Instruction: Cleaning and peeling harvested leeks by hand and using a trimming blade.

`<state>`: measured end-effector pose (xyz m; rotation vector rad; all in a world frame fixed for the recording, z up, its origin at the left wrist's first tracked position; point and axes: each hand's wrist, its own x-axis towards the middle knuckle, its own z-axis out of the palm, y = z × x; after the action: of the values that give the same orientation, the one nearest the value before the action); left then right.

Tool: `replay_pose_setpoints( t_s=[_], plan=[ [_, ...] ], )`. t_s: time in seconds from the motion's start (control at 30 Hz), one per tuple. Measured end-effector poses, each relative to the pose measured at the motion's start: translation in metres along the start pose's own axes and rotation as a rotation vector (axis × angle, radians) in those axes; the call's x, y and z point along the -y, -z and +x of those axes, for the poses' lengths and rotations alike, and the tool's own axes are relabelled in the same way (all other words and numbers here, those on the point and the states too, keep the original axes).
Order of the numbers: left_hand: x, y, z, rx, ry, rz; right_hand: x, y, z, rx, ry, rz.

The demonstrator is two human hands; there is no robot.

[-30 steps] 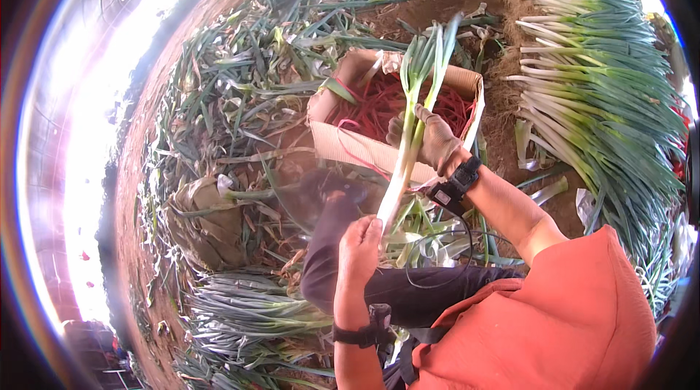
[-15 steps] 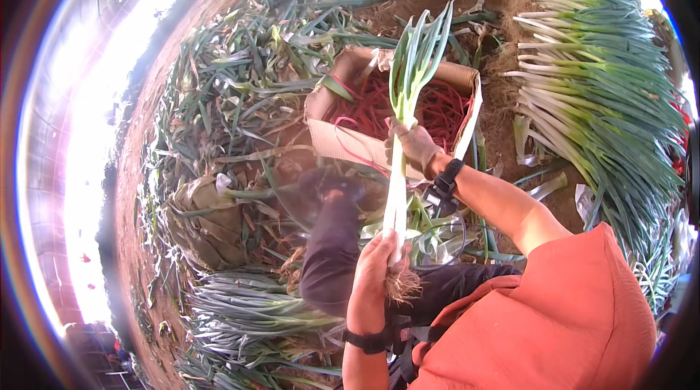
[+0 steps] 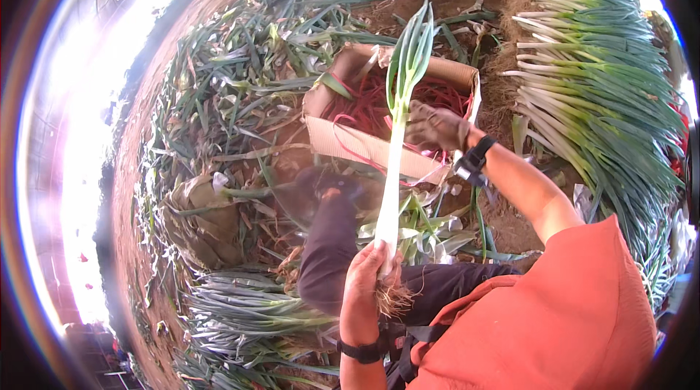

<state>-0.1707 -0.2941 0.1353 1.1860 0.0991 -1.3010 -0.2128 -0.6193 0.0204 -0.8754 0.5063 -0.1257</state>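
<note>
My left hand (image 3: 361,281) is closed around the lower white end of a long green onion (image 3: 394,178), just above its stringy roots (image 3: 394,298). The stalk stands tilted, leaves pointing away from me. Beside its upper part, where the green leaves fork, is my right hand (image 3: 436,127). Its fingers are loosely apart and point toward the stalk; whether a fingertip touches it I cannot tell. Behind the stalk and my right hand, a cardboard box (image 3: 343,143) holds a tangle of red strips (image 3: 368,102).
A long row of green onions (image 3: 583,76) lies at the right, white ends toward the box. Loose leaves (image 3: 219,76) cover the ground at the left. Another bundle of green onions (image 3: 255,306) lies at the lower left, near a brown crumpled sack (image 3: 204,222).
My right hand has let go of the stalk and moved slightly right, its fingers loosening. The green onion, still in my left hand, has shifted a little to the left.
</note>
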Motion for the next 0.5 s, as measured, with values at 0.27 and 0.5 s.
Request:
replay_pose_setpoints(
  t_s=[0.27,0.5],
  plan=[
    [0.005,-0.011,-0.01,0.131,0.02,0.027,0.033,-0.073,-0.023,-0.558,0.028,-0.503],
    [0.014,-0.023,-0.013,0.016,-0.003,-0.001,0.009,-0.04,-0.036,-0.625,0.262,-0.392]
  ],
)
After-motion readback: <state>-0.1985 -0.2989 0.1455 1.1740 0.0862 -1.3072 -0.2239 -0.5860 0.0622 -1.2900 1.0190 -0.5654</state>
